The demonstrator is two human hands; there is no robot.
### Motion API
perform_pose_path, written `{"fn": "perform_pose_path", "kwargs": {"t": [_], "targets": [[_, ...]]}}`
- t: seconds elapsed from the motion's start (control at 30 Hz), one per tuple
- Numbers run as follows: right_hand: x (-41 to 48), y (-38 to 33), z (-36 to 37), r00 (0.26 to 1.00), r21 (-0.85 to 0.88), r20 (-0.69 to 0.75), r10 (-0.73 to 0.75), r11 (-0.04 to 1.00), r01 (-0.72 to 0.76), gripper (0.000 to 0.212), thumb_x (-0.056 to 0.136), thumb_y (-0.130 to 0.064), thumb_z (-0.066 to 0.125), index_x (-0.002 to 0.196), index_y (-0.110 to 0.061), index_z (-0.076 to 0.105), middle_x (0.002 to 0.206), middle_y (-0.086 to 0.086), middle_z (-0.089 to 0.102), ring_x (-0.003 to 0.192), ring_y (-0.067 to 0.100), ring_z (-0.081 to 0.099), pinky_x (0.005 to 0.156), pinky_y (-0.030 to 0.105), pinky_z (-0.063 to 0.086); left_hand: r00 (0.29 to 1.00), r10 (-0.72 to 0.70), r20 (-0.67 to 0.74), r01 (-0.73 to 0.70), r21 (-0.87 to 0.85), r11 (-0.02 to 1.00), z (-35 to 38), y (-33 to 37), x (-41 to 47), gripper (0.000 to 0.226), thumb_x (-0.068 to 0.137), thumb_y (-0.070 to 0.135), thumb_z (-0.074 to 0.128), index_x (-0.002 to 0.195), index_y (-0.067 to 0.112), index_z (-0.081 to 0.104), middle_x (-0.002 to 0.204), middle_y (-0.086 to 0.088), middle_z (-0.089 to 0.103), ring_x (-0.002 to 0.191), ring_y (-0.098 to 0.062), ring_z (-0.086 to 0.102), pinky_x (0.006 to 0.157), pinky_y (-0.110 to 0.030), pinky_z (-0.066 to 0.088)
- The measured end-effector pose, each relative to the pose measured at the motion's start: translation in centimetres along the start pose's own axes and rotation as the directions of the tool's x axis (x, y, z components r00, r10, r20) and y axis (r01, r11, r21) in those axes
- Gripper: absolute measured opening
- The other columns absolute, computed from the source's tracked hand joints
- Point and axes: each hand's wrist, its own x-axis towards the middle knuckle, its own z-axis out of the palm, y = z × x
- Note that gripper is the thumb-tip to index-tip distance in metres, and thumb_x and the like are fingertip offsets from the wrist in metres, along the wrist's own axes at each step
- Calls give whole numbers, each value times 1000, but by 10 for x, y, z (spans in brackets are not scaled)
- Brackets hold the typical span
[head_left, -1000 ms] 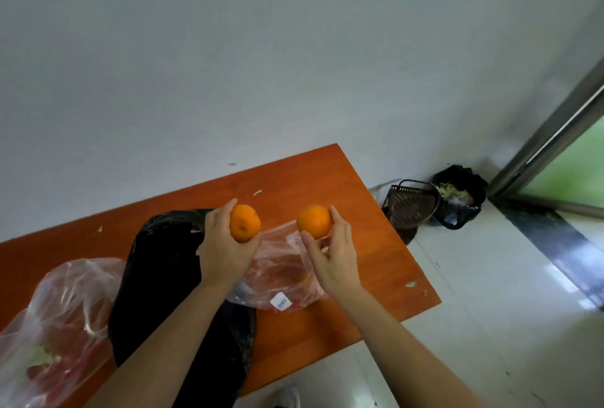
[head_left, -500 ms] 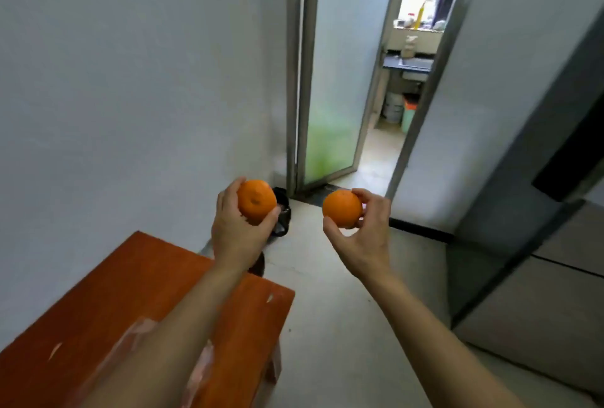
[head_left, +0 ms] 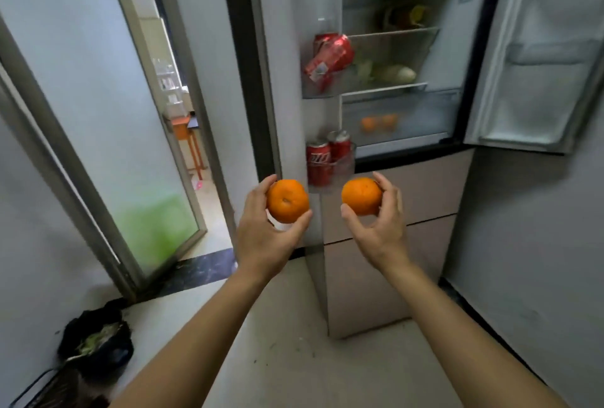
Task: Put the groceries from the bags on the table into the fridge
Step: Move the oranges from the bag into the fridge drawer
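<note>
Two oranges, one per hand, in mid-air before open fridge (head_left: 408,198), lower than its crisper drawer (head_left: 398,119). Left orange (head_left: 287,200): cupped in left hand (head_left: 261,237), thumb and fingers curled round its sides, stem dimple towards camera. Right orange (head_left: 361,195): gripped likewise in right hand (head_left: 379,227), fingers over far side, thumb beneath. Neither hand free. Handling, as judged: light, firm, round; peel dimpled and slightly giving, so good purchase and little slip risk; liable to roll once set down and to bruise if dropped. Best hold: round the widest part, fingertips opposite thumb, no squeeze. Likely destination: crisper drawer, with two blurred orange shapes behind its front. Also on view: cans (head_left: 322,162) in lower door bin, above and between the oranges as seen; red pack (head_left: 327,57) in bin above; pale greens (head_left: 392,73) on shelf; yellow and dark items on upper shelf, not identifiable. Hard to tell: whether drawer shut or ajar, hence whether a free hand needed to pull it. Fridge top cut off by frame edge. Right door (head_left: 539,64) washed out, shelf contents not legible. Table and bags out of view, remaining groceries unknown. Lower left: dark bag (head_left: 98,339) with green scraps on floor, near glass door (head_left: 98,113); wire object beside it cut off at the corner.
</note>
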Motion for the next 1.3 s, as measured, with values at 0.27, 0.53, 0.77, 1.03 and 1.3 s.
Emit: {"fn": "perform_pose_path", "kwargs": {"t": [0.27, 0.53, 0.77, 1.03, 1.3], "targets": [[117, 77, -103, 996, -87, -87, 32, 995, -40, 74, 91, -48, 66, 151, -30, 28, 144, 0, 37, 111, 11, 50, 88, 28, 45, 988, 89, 123, -87, -18, 996, 155, 50, 77, 80, 75, 46, 82, 141, 27, 42, 134, 7, 48, 118, -7, 49, 98, -35, 50], [251, 141, -118, 990, -209, -144, -14, 978, -17, 71, 87, -60, 65, 147, -32, 38, 137, -4, 48, 116, 13, 51, 94, 33, 45, 974, 188, 125, -179, -80, 981, 285, 58, 197, 75, 77, 41, 81, 142, 27, 45, 130, -1, 39, 107, -9, 46, 88, -22, 41], [390, 175, -120, 963, -196, -271, 3, 979, -58, 71, 89, -42, 72, 149, -21, 40, 145, 4, 47, 118, 10, 48, 97, 27, 42, 993, -1, 117, 28, -225, 974, 389, 57, 329, 80, 78, 44, 78, 147, 30, 40, 132, 0, 37, 111, -15, 50, 93, -26, 40], [520, 222, -106, 973, -143, -231, 23, 988, -57, 69, 79, -43, 82, 137, -28, 48, 129, -6, 54, 111, 14, 56, 95, 33, 50, 992, -72, 100, 86, -137, 987, 464, 40, 426, 74, 73, 45, 81, 138, 29, 48, 130, -2, 46, 114, -22, 55, 91, -26, 39], [650, 297, -54, 947, -479, 263, 182, 877, -36, 70, 69, -49, 86, 126, -16, 65, 119, 9, 68, 112, 27, 63, 93, 34, 50, 913, -263, 312, 102, 450, 887, 515, -18, 515, 66, 70, 62, 75, 121, 24, 59, 120, -5, 64, 110, -28, 60, 86, -36, 50]]}}
